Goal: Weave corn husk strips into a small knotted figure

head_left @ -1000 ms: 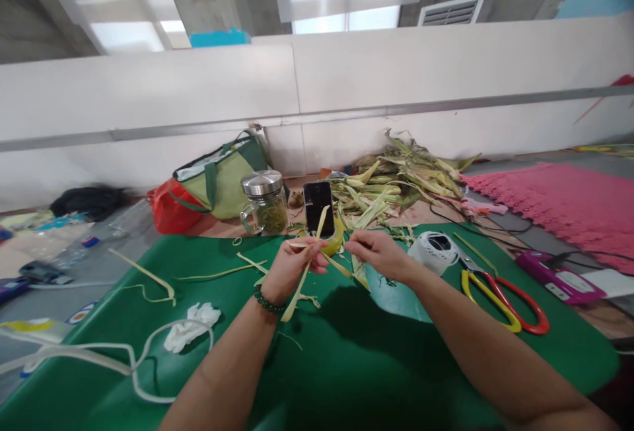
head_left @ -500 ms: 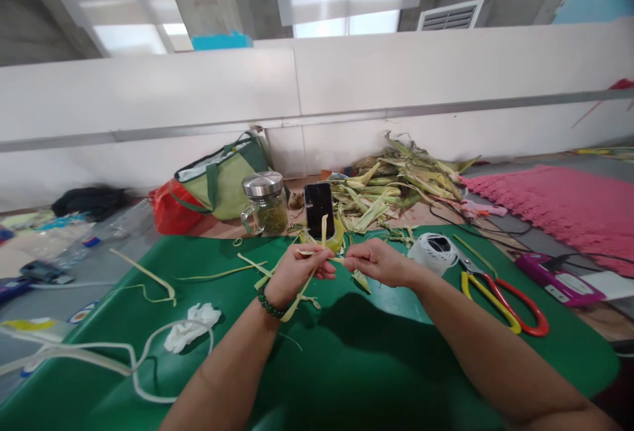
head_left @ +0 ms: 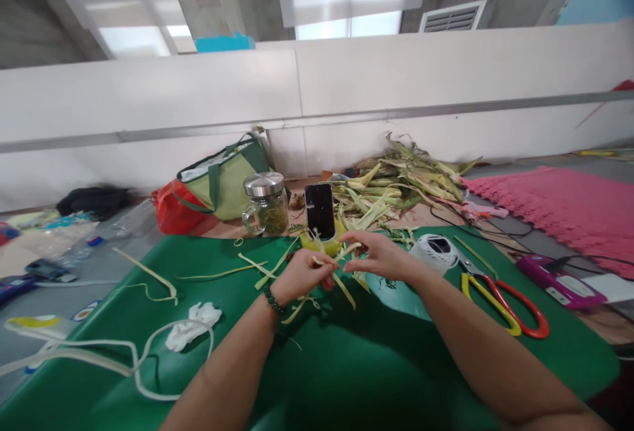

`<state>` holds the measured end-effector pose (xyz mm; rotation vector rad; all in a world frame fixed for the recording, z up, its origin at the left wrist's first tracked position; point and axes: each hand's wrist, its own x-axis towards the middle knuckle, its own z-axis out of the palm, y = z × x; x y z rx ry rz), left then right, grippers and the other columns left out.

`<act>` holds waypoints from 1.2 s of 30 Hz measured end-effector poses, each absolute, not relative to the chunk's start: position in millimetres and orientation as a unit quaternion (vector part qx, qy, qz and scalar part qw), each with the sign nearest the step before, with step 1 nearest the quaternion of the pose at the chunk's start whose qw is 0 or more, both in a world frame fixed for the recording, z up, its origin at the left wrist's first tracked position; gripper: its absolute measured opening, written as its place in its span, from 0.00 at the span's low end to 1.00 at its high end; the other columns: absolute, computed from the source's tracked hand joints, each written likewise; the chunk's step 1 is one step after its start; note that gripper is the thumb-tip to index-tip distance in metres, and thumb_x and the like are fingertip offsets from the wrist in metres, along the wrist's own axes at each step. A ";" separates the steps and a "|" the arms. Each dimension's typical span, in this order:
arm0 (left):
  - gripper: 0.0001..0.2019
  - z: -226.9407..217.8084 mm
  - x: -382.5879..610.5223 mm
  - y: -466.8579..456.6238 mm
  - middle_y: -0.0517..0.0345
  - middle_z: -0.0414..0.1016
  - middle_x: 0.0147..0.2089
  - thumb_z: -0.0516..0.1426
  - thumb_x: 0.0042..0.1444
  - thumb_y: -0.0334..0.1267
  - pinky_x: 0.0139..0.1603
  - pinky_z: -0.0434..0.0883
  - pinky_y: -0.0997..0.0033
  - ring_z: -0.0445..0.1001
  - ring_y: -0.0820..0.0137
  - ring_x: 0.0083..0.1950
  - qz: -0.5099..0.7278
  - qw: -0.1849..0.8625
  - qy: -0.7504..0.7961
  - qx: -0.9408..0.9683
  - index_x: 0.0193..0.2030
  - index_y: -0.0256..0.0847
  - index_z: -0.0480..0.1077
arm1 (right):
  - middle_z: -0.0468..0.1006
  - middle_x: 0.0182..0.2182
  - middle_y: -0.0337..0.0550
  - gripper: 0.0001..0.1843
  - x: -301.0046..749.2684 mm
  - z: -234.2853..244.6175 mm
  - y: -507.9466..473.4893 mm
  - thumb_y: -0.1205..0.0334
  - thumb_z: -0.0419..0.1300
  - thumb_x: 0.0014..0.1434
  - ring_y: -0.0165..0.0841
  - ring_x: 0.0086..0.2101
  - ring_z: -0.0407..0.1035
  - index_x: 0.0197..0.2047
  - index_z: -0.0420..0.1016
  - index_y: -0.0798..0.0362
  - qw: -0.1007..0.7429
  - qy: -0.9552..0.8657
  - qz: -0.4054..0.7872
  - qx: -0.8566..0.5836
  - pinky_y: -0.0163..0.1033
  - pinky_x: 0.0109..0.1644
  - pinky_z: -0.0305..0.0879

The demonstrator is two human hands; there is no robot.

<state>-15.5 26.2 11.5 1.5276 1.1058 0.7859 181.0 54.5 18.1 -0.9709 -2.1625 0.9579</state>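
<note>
Husk strips (head_left: 346, 293) sat pinched in the fingers of the left hand (head_left: 303, 274) above the green worktop (head_left: 356, 371); the right hand (head_left: 381, 257) beside them had its fingers parted (touching or not, unclear).

Strip (head_left: 345, 293) pale yellow. Table (head_left: 376, 378) plain green. Scissors (head_left: 492, 288) yellow-and-red handled. Bracelet (head_left: 270, 299) dark green. Bag (head_left: 235, 187) light and dark green. Phone screen (head_left: 319, 210) black. Cloth (head_left: 559, 210) pink. Tissue (head_left: 193, 329) white.
</note>
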 end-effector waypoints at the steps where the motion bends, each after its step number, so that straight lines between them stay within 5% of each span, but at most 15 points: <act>1: 0.18 12.3 -13.8 24.6 0.56 0.74 0.18 0.63 0.44 0.50 0.24 0.70 0.75 0.73 0.71 0.20 0.308 0.533 0.444 0.651 0.23 0.34 0.73 | 0.72 0.26 0.38 0.19 176.4 15.9 52.6 0.51 0.67 0.44 0.29 0.27 0.65 0.36 0.72 0.54 0.316 -0.791 0.392 -0.347 0.32 0.28 0.60; 5: 0.24 16.9 -13.2 20.6 0.55 0.77 0.23 0.60 0.48 0.53 0.28 0.70 0.74 0.75 0.68 0.24 0.320 0.596 0.390 0.625 0.43 0.33 0.73 | 0.67 0.16 0.34 0.15 161.0 12.0 44.5 0.53 0.65 0.47 0.25 0.19 0.62 0.24 0.68 0.54 0.391 -0.709 0.472 -0.348 0.31 0.23 0.58; 8: 0.32 17.8 -20.6 23.6 0.52 0.78 0.27 0.54 0.54 0.55 0.32 0.71 0.71 0.77 0.65 0.29 0.405 0.642 0.362 0.542 0.59 0.35 0.62 | 0.71 0.16 0.34 0.15 159.1 13.9 42.9 0.52 0.65 0.46 0.26 0.17 0.65 0.24 0.67 0.54 0.465 -0.641 0.493 -0.361 0.32 0.23 0.62; 11: 0.29 13.8 -26.6 28.1 0.54 0.78 0.30 0.57 0.52 0.46 0.37 0.71 0.69 0.77 0.66 0.34 0.532 0.600 0.355 0.479 0.60 0.36 0.62 | 0.75 0.19 0.37 0.16 159.6 14.8 42.6 0.52 0.66 0.46 0.28 0.19 0.69 0.23 0.67 0.54 0.522 -0.597 0.489 -0.364 0.35 0.25 0.68; 14: 0.32 8.2 -25.6 28.3 0.54 0.79 0.38 0.61 0.43 0.32 0.47 0.69 0.66 0.76 0.64 0.42 0.504 0.612 0.320 0.518 0.59 0.40 0.64 | 0.77 0.20 0.38 0.16 155.2 12.5 39.0 0.51 0.66 0.46 0.31 0.21 0.72 0.24 0.66 0.53 0.548 -0.569 0.495 -0.361 0.37 0.28 0.71; 18: 0.30 8.0 -16.4 21.8 0.50 0.77 0.48 0.61 0.46 0.36 0.53 0.67 0.60 0.72 0.59 0.51 0.466 0.593 0.303 0.583 0.59 0.40 0.65 | 0.76 0.19 0.37 0.17 142.1 6.5 30.0 0.51 0.67 0.46 0.32 0.23 0.74 0.24 0.66 0.53 0.564 -0.540 0.513 -0.356 0.38 0.30 0.73; 24: 0.19 15.1 -10.6 15.9 0.48 0.78 0.45 0.60 0.50 0.44 0.45 0.71 0.65 0.74 0.61 0.45 0.484 0.424 0.394 0.656 0.47 0.36 0.75 | 0.74 0.18 0.36 0.16 136.2 3.2 23.9 0.50 0.66 0.48 0.29 0.21 0.71 0.25 0.70 0.53 0.556 -0.555 0.524 -0.330 0.35 0.28 0.71; 29: 0.24 10.3 -12.8 13.1 0.59 0.75 0.27 0.59 0.53 0.44 0.28 0.67 0.76 0.70 0.73 0.27 0.519 0.334 0.426 0.661 0.56 0.37 0.69 | 0.76 0.22 0.38 0.11 148.2 6.3 31.7 0.55 0.68 0.46 0.29 0.25 0.71 0.27 0.75 0.53 0.527 -0.593 0.530 -0.299 0.34 0.30 0.69; 36: 0.23 9.2 -16.7 6.2 0.57 0.79 0.34 0.59 0.52 0.38 0.41 0.71 0.72 0.76 0.68 0.36 0.530 0.166 0.437 0.708 0.56 0.45 0.68 | 0.76 0.22 0.38 0.13 152.1 5.7 39.7 0.56 0.70 0.42 0.27 0.24 0.69 0.27 0.77 0.55 0.480 -0.538 0.637 -0.271 0.33 0.30 0.67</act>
